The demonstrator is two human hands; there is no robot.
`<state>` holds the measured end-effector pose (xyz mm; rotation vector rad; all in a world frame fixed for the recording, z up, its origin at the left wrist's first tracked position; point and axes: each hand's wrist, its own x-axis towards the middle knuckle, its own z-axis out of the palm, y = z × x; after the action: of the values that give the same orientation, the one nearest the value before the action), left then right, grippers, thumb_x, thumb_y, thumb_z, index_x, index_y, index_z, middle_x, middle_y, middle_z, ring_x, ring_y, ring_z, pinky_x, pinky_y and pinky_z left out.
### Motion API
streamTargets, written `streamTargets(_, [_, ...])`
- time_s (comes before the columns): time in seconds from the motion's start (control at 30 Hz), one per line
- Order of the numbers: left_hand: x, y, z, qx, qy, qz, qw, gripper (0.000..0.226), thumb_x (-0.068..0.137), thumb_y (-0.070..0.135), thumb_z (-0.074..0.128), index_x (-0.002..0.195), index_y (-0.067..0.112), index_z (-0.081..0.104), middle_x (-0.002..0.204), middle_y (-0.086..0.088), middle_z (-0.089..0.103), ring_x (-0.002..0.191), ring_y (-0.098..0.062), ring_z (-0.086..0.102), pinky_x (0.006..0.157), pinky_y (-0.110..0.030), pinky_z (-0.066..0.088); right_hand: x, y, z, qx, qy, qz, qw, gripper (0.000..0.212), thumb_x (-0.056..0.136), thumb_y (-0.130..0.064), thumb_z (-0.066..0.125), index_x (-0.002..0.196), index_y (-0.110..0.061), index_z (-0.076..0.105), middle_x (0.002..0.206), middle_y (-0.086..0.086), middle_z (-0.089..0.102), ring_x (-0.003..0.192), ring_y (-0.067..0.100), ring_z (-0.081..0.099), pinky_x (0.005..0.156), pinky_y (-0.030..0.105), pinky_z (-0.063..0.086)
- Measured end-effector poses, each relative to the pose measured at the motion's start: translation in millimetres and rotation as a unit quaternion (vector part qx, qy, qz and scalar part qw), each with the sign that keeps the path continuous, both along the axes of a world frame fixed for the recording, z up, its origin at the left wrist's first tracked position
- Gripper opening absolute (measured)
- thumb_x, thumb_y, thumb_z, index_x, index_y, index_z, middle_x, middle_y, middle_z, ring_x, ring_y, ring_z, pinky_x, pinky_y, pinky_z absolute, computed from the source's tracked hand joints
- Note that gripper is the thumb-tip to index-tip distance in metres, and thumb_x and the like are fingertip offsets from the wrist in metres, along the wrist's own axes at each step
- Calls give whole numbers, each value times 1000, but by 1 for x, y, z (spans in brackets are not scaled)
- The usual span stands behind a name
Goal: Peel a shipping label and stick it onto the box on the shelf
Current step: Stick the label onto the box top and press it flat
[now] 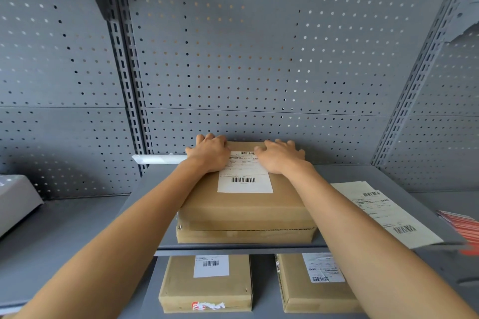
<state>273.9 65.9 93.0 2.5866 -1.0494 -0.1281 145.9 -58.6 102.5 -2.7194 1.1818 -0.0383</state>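
Note:
A brown cardboard box (246, 204) lies on the grey shelf (344, 176), close to the perforated back panel. A white shipping label (245, 181) with barcodes lies flat on the box's top. My left hand (210, 153) rests palm down on the label's upper left part and the box's far left corner. My right hand (281, 156) lies flat with spread fingers on the label's upper right part. Both hands hide the label's far edge. Neither hand grips anything.
A stack of label sheets (383, 212) lies on the shelf to the right, with red-striped paper (464, 228) beyond it. A white rolled strip (158, 159) lies at the left rear. Two labelled boxes (207, 285) (316, 285) sit on the lower shelf. A grey device (15, 199) stands far left.

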Motion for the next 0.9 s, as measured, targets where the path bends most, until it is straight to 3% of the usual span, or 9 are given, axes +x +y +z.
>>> streamTargets(0.3, [4,8,2,-27,12,-28,999,50,101,16,33,146,27,52,152,-8,45,143,-34,26,111,-66,28,-7,-11,-2,27,-27,25,999,52,107,-31,25,157,-25,35,164,0,30,151,31,18,120,58,17])
streamTargets(0.4, [2,10,3,-51,18,-23,998,51,97,11,35,141,25,57,148,-8,51,140,-34,34,111,-63,32,-9,-9,-1,30,-37,27,999,54,105,-23,27,159,-24,31,166,-1,27,152,30,18,121,56,19])
streamTargets(0.5, [1,19,4,-81,24,-5,996,44,99,19,39,137,22,60,144,-8,58,135,-33,46,111,-58,36,-12,-5,2,5,-46,20,999,52,106,-32,23,155,-20,36,166,5,27,151,31,21,119,60,18])
streamTargets(0.57, [-1,26,4,-60,31,5,998,46,100,37,37,136,20,59,145,-9,57,134,-34,46,111,-55,37,-17,3,4,-2,-37,11,999,60,105,-48,19,155,-20,36,167,9,25,152,33,21,117,61,18])
streamTargets(0.7, [-21,26,5,25,51,-13,998,80,93,72,30,151,18,42,159,-12,39,149,-34,28,114,-56,34,-17,28,4,-8,20,-19,1000,86,95,-76,12,153,-19,41,162,17,31,146,41,28,114,63,26])
streamTargets(0.8, [-32,20,-1,65,18,-8,998,89,93,76,28,161,18,22,169,-8,18,156,-34,6,116,-62,27,-13,38,0,-13,41,-34,998,81,99,-70,15,158,-17,31,165,19,21,147,44,19,116,63,23])
streamTargets(0.9, [-30,20,-3,66,15,-9,998,81,99,66,27,162,16,17,170,-8,14,156,-35,3,117,-64,24,-14,37,-1,-12,40,-29,999,72,103,-60,17,159,-16,27,166,17,19,147,43,17,115,61,24])
